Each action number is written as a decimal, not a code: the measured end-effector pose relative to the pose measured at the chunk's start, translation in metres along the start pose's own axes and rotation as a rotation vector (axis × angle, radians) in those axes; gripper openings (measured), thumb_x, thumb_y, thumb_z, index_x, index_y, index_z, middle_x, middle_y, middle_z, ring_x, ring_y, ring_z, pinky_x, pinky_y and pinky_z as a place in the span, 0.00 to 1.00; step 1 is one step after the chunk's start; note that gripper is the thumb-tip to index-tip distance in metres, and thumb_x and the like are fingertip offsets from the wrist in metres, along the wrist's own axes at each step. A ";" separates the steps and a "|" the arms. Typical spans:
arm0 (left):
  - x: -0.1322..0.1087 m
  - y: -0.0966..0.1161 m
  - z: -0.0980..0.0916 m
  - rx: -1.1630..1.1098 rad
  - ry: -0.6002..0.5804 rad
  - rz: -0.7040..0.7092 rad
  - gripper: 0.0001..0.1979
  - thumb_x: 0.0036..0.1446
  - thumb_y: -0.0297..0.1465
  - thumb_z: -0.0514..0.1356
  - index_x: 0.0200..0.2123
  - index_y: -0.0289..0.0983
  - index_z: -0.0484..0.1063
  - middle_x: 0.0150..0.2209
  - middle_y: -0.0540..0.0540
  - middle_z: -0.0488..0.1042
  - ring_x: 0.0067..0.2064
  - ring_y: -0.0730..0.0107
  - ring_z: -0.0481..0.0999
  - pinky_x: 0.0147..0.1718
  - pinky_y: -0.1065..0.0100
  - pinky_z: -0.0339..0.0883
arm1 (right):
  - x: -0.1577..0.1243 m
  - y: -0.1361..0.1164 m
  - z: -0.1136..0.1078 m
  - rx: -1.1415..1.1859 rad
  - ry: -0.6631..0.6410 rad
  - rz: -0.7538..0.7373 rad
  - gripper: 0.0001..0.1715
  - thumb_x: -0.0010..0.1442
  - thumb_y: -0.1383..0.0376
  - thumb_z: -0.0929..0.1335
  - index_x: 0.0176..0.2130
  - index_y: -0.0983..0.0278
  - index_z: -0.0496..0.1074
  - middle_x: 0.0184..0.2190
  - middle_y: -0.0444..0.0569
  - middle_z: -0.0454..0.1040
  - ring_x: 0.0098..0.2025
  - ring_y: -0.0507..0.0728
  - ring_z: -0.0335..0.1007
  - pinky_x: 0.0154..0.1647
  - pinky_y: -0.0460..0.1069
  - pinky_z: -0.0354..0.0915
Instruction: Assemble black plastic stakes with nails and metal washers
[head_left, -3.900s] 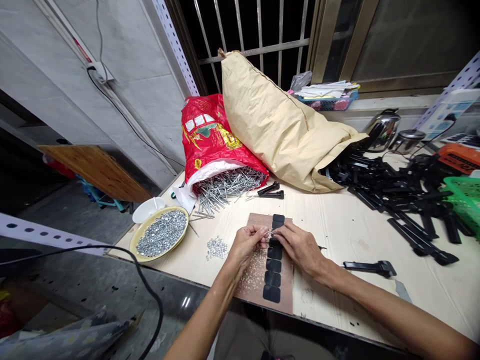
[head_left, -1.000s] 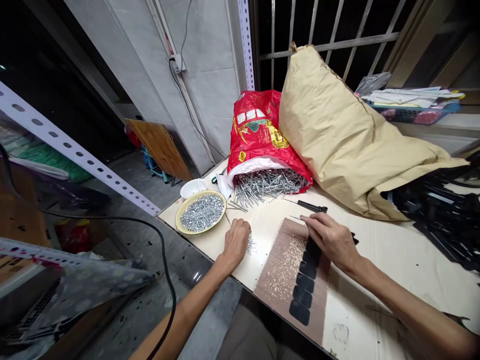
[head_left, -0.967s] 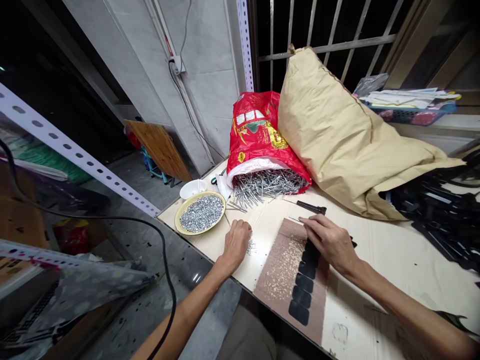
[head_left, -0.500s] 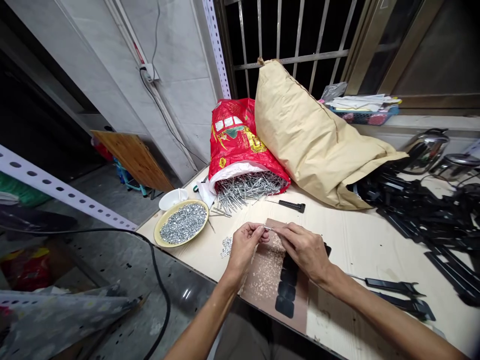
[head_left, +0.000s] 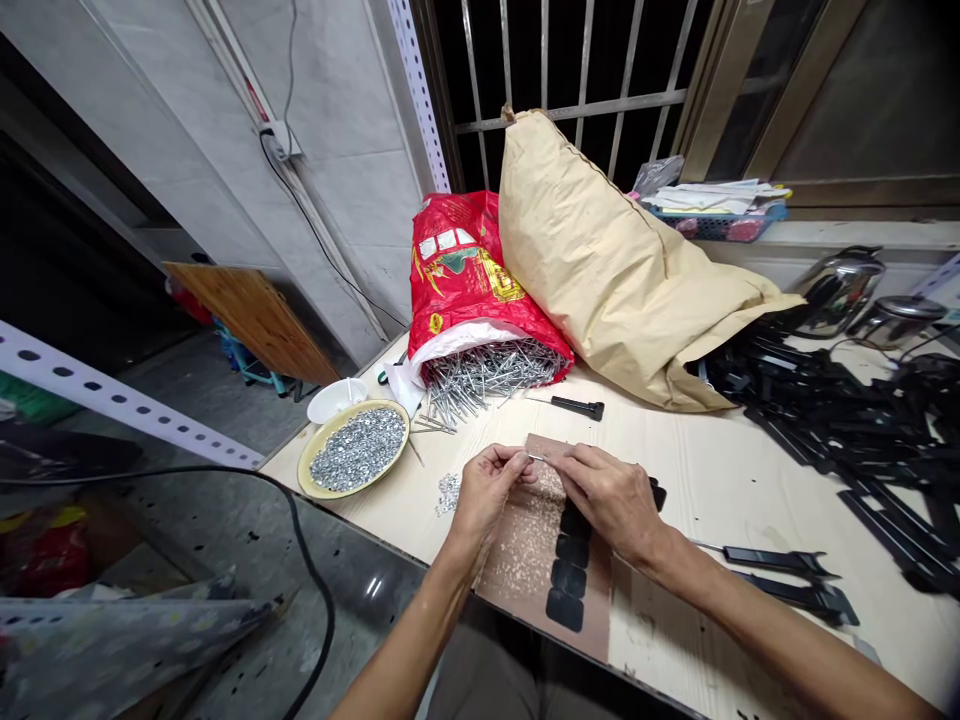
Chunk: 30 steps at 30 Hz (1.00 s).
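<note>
Between the fingertips of both my hands is a thin metal pin (head_left: 535, 457), mostly covered by the fingers. My left hand (head_left: 486, 490) pinches its left end with thumb and forefinger. From the other side my right hand (head_left: 609, 498) closes on the right end, palm down. Both hands are over a worn brown board (head_left: 517, 590), where black rounded square pads (head_left: 565, 610) lie in a row, partly under my right hand. A small heap of silvery pieces (head_left: 448, 494) lies by my left hand.
A yellow bowl (head_left: 306, 478) of small metal pieces stands near the table edge. Behind it a red bag (head_left: 457, 262) spills metal pins. A paper sack (head_left: 592, 270) leans beside a pile of black parts (head_left: 817, 420). Black-handled tools (head_left: 776, 561) lie on the right.
The camera view has turned slightly, so the surroundings sit a little further left. Both hands keep nearly the same pose, still pinching the pin.
</note>
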<state>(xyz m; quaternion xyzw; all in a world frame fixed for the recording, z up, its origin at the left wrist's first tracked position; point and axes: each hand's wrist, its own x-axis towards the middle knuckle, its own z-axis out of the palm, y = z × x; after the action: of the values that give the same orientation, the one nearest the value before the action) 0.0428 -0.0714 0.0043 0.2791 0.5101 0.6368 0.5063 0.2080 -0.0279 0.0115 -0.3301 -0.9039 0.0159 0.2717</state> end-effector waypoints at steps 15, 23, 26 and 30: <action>0.009 -0.009 -0.001 0.275 -0.058 0.048 0.14 0.46 0.37 0.66 0.31 0.32 0.74 0.22 0.50 0.71 0.23 0.75 0.70 0.24 0.74 0.62 | -0.005 0.004 0.007 -0.184 0.047 0.033 0.12 0.65 0.64 0.60 0.32 0.62 0.68 0.28 0.45 0.70 0.29 0.52 0.64 0.29 0.47 0.51; 0.009 -0.010 0.001 0.318 -0.060 0.045 0.15 0.46 0.39 0.65 0.30 0.32 0.74 0.22 0.49 0.72 0.23 0.75 0.69 0.23 0.74 0.61 | -0.010 0.008 0.014 -0.144 0.027 0.020 0.12 0.66 0.63 0.59 0.35 0.62 0.69 0.28 0.46 0.70 0.30 0.52 0.63 0.29 0.47 0.51; 0.009 -0.011 0.000 0.308 -0.083 0.022 0.15 0.46 0.39 0.65 0.31 0.32 0.74 0.23 0.49 0.72 0.23 0.75 0.69 0.23 0.74 0.61 | -0.010 0.008 0.014 -0.160 0.017 0.013 0.10 0.65 0.65 0.60 0.35 0.61 0.69 0.30 0.46 0.70 0.32 0.53 0.63 0.30 0.47 0.51; 0.010 -0.012 0.000 0.282 -0.094 0.013 0.14 0.46 0.38 0.66 0.31 0.33 0.74 0.24 0.50 0.72 0.23 0.77 0.68 0.24 0.75 0.60 | -0.009 0.009 0.014 -0.142 0.021 0.010 0.11 0.65 0.64 0.60 0.35 0.61 0.69 0.29 0.45 0.69 0.30 0.52 0.63 0.29 0.46 0.51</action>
<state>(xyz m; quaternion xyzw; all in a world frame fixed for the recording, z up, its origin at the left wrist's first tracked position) 0.0439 -0.0620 -0.0084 0.3801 0.5684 0.5485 0.4811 0.2126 -0.0242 -0.0069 -0.3531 -0.8982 -0.0502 0.2569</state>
